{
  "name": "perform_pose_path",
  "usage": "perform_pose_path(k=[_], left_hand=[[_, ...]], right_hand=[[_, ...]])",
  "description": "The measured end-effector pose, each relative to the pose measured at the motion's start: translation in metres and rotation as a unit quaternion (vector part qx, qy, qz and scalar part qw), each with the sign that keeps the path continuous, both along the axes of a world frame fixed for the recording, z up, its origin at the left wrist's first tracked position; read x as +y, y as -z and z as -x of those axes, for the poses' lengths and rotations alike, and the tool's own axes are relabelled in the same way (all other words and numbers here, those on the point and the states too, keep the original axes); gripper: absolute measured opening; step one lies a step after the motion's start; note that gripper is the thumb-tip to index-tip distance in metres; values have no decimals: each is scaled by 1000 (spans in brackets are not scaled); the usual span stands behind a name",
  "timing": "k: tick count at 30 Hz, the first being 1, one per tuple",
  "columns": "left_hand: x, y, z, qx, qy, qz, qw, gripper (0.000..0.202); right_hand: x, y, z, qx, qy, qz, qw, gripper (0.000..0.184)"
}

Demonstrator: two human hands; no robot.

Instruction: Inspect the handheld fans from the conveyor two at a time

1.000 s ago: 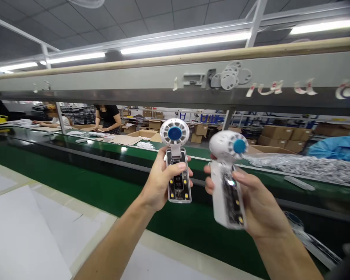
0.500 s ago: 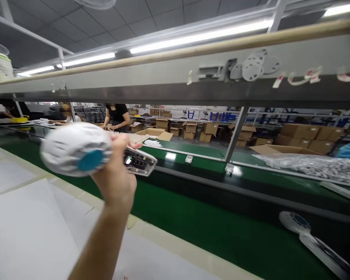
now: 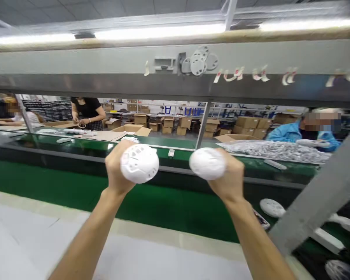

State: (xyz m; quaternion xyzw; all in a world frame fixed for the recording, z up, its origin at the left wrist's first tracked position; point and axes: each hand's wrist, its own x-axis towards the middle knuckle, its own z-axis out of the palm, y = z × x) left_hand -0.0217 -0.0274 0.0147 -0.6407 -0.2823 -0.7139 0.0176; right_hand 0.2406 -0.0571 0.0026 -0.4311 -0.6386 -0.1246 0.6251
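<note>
My left hand (image 3: 116, 167), left of centre over the green belt, is closed round a white round-headed device (image 3: 140, 163). Slots and holes mark its head, which faces me and hides whatever handle lies behind. My right hand (image 3: 231, 173) is closed on a second white round-headed device (image 3: 207, 163), held at about the same height. That head looks smoother and is slightly blurred. A gap separates the two heads. To the right, beyond my right forearm, another white round-headed piece (image 3: 272, 208) lies on the belt.
A grey slanted post (image 3: 315, 194) stands at right, with white parts behind it. The green belt (image 3: 175, 206) crosses ahead, beyond a pale worktop (image 3: 163, 256). Past it are a bag of small parts (image 3: 274, 149), cardboard boxes (image 3: 246, 126), and co-workers in black (image 3: 87, 111) and blue (image 3: 286, 134).
The view has swung right. Earlier one hand showed, holding a white round-headed device with a blue disc and an exposed circuit in its handle; now both hands show, each holding a round-headed device.
</note>
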Motion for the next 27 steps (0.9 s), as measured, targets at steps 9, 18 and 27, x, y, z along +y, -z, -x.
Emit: perform_pose_path(k=[9,18,27], left_hand=[[57,50,-15,164,50,173,970,22],[99,121,-30,168,114,459,865,35],[100,157,-22,201,-114,493,839,57]], right_hand=[[47,42,1,-30,-29,182,982,29],[73,95,27,-29,-93,596,797,35],[74,75,-23,-111,67,628,768,29]])
